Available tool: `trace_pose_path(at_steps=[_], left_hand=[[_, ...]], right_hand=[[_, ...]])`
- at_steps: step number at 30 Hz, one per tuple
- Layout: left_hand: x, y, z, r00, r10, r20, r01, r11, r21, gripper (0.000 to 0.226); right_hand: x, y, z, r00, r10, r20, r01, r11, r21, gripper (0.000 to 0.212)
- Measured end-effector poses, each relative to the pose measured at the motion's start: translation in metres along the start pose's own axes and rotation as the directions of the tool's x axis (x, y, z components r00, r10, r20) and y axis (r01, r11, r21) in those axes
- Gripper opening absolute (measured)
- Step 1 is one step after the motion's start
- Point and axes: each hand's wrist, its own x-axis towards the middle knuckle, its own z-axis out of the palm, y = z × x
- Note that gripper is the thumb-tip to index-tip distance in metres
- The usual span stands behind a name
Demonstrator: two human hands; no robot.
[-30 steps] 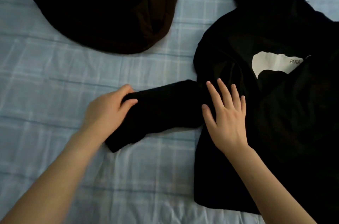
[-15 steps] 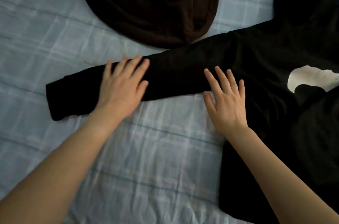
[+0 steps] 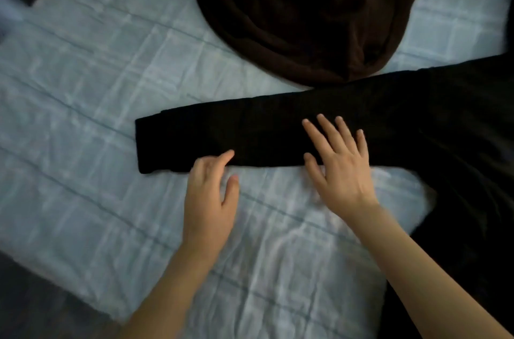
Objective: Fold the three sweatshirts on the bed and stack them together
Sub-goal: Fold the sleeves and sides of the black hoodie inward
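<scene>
The black sweatshirt (image 3: 434, 127) fills the right side of the view, from about three o'clock down to five o'clock, its body running off the right edge. Its one visible sleeve (image 3: 236, 135) lies flat and straight across the bed, reaching from the body toward nine o'clock, with the cuff end just left of centre.

The right hand (image 3: 340, 169) lies palm down on the sleeve's near edge, a little right of centre. Its fingers (image 3: 328, 133) are spread apart and stretched flat over the black cloth, pointing toward eleven o'clock; the thumb rests at the sleeve's lower edge, and the heel of the hand sits on the sheet below it. It grips nothing.

The left hand (image 3: 208, 197) is at the six o'clock side of the sleeve, nearer the cuff. Its fingers are loosely curled and slightly apart, not clamped on anything. The forefinger tip (image 3: 229, 155) reaches the sleeve's lower edge; whether it presses the cloth or only comes beside it I cannot tell, as the hand is blurred. The rest of that hand is over the bare sheet.

A dark brown sweatshirt (image 3: 292, 19) lies crumpled at twelve o'clock, its lower edge meeting the black sleeve's upper edge near one o'clock.

All lie on a pale blue checked bedsheet (image 3: 83, 88), wrinkled, whose edge shows at seven o'clock.
</scene>
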Motion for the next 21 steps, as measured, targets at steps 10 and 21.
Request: trace_pose_path(at_steps=[10,21], left_hand=[[0.013,-0.016,-0.011,0.725,-0.688,-0.041,0.432,0.5,-0.751,0.072],[0.054,-0.019,-0.022,0.83,-0.545,0.12,0.343,0.328,-0.88,0.066]], right_hand=[[0.029,-0.05,0.054,0.988,-0.135,0.08,0.145,0.98,-0.135,0.059],[0.028,-0.063,0.04,0.988,-0.15,0.025,0.148,0.987,0.061,0.07]])
